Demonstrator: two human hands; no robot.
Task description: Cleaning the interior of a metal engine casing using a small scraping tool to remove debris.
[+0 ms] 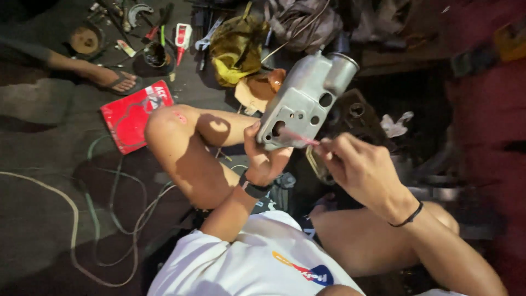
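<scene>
My left hand [263,156] grips the lower edge of a grey metal engine cylinder part [304,101] and holds it up in front of me, tilted, its holed face toward the camera. My right hand [353,164] pinches a thin pink stick-like tool [300,137] whose tip rests at a hole in the part's lower face. A black band sits on each wrist. My bare knees frame the part on both sides.
A red flat package [134,115] lies on the dark floor beside my left knee. Tools, a yellow rag [235,49] and a small bowl [156,55] are scattered beyond. Another person's sandalled foot [112,79] rests at the upper left. Cables [76,219] loop on the floor at left.
</scene>
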